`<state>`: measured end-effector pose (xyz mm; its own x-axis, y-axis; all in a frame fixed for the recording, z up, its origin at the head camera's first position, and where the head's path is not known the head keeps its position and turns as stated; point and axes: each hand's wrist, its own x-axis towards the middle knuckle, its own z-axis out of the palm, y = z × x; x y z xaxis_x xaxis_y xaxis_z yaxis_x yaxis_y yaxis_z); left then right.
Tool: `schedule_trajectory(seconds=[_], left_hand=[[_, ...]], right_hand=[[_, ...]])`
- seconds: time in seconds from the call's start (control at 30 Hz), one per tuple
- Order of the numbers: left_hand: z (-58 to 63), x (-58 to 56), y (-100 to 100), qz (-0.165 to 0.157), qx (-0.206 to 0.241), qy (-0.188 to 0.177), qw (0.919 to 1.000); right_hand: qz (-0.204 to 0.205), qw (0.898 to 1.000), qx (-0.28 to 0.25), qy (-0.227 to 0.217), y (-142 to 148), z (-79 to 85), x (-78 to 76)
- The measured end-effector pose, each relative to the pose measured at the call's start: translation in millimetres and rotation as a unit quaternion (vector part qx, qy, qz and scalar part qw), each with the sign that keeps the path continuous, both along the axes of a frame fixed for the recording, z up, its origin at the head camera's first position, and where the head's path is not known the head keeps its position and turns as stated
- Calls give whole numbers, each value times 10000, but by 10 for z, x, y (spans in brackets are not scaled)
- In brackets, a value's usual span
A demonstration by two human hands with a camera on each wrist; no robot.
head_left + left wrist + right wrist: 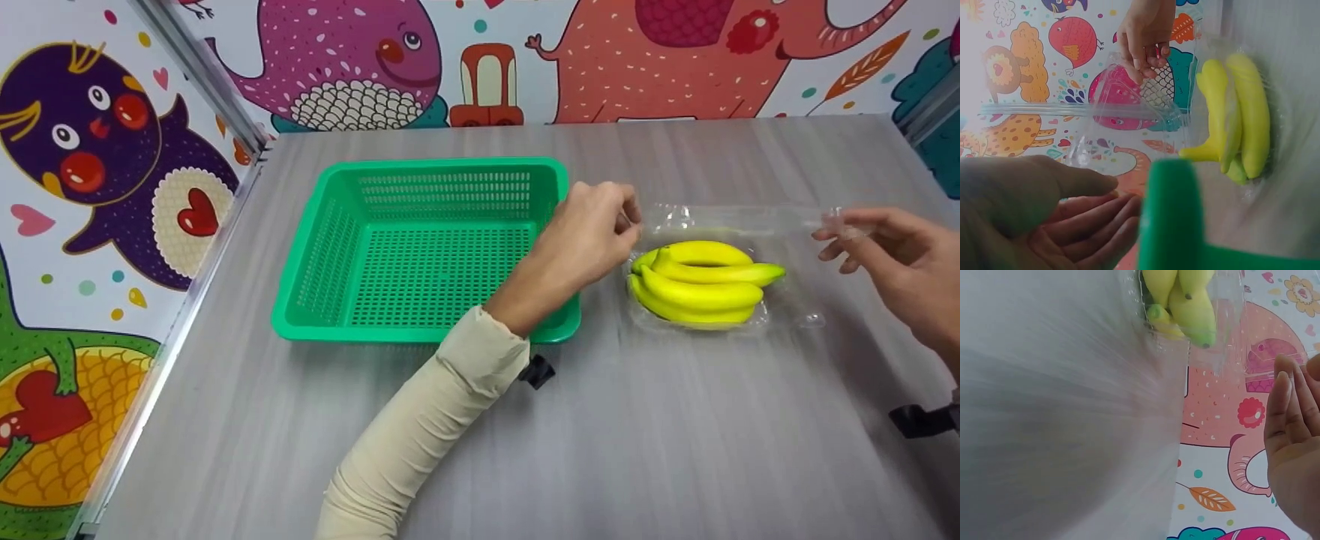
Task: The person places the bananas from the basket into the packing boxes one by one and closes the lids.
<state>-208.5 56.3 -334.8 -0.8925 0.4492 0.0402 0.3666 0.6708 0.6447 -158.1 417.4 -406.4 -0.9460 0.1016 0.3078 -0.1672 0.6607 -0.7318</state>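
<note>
Several yellow bananas (701, 292) with green tips lie in a clear plastic clamshell box (810, 320) on the right of the table. Its see-through lid (750, 217) stands raised at the far side, also visible in the left wrist view beside the bananas (1221, 112). My left hand (589, 236) reaches across the basket's right rim and pinches the lid's left edge between thumb and fingers. On the opposite side, my right hand (904, 259) pinches the lid's right corner with thumb and fingertips; the right wrist view shows those fingers (1292, 405) at the clear plastic edge.
A green slotted plastic basket (300, 259) stands left of the box, under my left forearm. Nothing lies in it. Panels printed with cartoon animals (675, 67) rise along the back and left edges of the grey table (637, 442).
</note>
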Motion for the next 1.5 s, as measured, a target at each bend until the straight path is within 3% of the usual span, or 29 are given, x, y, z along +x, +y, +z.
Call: schedule_trajectory(seconds=[0.17,0.33,0.73,1.03,1.3,1.5], left_hand=[[-71,113,-10,-220,-184,302,9991],[-142,215,6,-356,-390,377,9979],[-228,397,105,-260,-1245,669,9896],[-319,545,143,-637,-1121,592,9899],[-366,614,149,-555,-972,573,9921],[-361,655,200,-429,-1305,595,9887]], right_hand=[[114,9999,-55,17,22,-82,96],[183,9993,-279,-139,24,-156,198],[276,9971,-542,-455,16,-300,371],[301,9969,-537,-497,-5,-338,422],[309,9966,-549,-525,-7,-386,459],[408,9952,-691,-562,10,-404,478]])
